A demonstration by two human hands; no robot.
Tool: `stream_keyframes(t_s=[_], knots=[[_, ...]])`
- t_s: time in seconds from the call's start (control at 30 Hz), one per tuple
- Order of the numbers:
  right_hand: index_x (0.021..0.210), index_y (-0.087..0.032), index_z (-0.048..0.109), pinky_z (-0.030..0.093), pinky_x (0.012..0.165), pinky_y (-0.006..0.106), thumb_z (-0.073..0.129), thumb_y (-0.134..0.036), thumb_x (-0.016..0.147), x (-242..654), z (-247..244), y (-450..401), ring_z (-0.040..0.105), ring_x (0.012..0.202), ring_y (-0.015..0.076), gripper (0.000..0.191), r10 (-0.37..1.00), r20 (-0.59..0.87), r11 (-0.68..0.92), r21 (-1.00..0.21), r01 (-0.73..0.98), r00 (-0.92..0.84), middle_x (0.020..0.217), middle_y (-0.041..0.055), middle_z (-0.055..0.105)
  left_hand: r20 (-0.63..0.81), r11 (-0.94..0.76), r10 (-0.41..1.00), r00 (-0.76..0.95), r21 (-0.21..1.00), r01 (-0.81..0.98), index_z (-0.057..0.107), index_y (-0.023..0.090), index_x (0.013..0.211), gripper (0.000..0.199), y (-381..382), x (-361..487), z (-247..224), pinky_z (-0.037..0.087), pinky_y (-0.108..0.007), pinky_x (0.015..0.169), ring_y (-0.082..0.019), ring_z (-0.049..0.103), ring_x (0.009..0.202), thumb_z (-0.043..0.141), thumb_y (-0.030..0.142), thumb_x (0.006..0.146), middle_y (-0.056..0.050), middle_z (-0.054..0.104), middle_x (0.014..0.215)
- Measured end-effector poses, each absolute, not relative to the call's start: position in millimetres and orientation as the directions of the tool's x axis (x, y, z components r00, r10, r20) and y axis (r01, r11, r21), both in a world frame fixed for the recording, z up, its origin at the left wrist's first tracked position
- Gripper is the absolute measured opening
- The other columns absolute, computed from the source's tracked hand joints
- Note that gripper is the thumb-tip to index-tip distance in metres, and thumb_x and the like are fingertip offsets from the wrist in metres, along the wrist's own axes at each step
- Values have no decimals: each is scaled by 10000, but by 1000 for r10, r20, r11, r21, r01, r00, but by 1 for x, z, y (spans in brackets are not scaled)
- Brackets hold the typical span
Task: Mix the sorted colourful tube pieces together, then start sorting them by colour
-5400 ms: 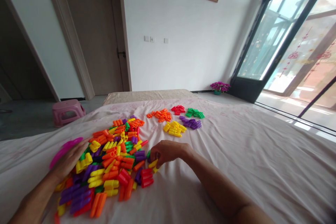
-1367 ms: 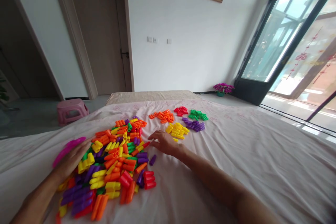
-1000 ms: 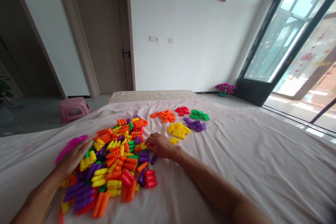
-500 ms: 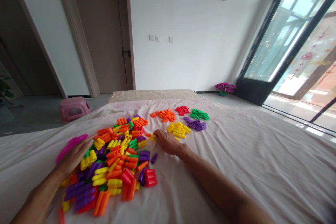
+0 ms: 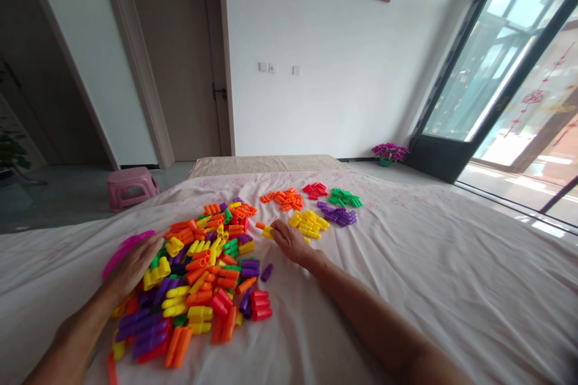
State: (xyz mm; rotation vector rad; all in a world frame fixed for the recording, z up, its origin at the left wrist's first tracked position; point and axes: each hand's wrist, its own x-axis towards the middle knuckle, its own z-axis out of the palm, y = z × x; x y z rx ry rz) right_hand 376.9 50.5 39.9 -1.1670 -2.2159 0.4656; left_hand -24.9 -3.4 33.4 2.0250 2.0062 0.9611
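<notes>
My right hand [image 5: 291, 242] is closed, fingertips pinching a yellow bullet-shaped plastic toy piece [image 5: 267, 233] and an orange one [image 5: 260, 225]. It is just right of a large mixed heap of such toy pieces [image 5: 212, 264], in yellow, orange, purple, green and red. Along the heap's left edge lies my left hand [image 5: 139, 261], fingers stretched out and together, touching the pieces. A bright pink plastic item [image 5: 120, 252] is partly hidden behind it. Beyond my right hand is a small group of yellow pieces [image 5: 309, 224].
Further back on the pale cloth [image 5: 428, 277] lie separate groups of orange pieces [image 5: 286, 198], red pieces [image 5: 315, 190], green pieces [image 5: 345, 197] and purple pieces [image 5: 337, 215]. A single purple piece [image 5: 267, 272] lies beside the heap. On the floor at left stands a pink stool [image 5: 132, 187].
My right hand has drawn slightly right and away from the heap, with the orange and yellow pieces in its fingers. My left hand stays at the heap's left edge. The view has shifted slightly.
</notes>
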Motion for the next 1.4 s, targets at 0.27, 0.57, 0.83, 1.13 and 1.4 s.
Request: stream_keyframes(t_s=[0.27,0.57,0.83,1.13,1.4], knots=[[939,-189,570,391,647,234,464,-384,961,364,51,40,525,713,125,222,781,369,598,-676,432,-504,798,-8,591,516,-378,850,105,459,804,639,212,1209,446,-7,51,82,430,-344,1046,-222,577,1205,492,474,880,-82,641,1292],[1039,-190,602,412,657,230,489,-325,950,352,50,27,569,743,131,198,702,395,674,-636,375,-592,862,10,645,432,-475,869,239,600,643,727,280,1036,267,-8,129,79,560,-308,782,-194,706,873,563,411,872,-36,758,993],[1032,-186,626,437,690,240,520,-318,933,355,52,33,596,780,146,196,728,413,656,-651,381,-548,891,27,666,512,-440,839,186,434,786,719,258,1016,298,-7,113,85,502,-372,875,-244,668,986,595,469,845,-58,738,1036],[1042,-189,685,450,629,213,603,-316,877,344,47,31,613,693,128,223,751,340,580,-750,319,-566,811,8,689,514,-476,796,318,208,854,716,228,861,191,-9,127,80,447,-428,868,-244,647,867,592,374,866,-54,734,854],[1094,-185,677,414,477,196,517,-425,906,373,46,62,520,475,86,344,897,328,420,-841,342,-295,634,-24,596,520,-412,834,186,360,837,535,192,1331,588,-7,89,105,392,-383,1047,-251,535,1235,607,475,820,-100,599,1346]])
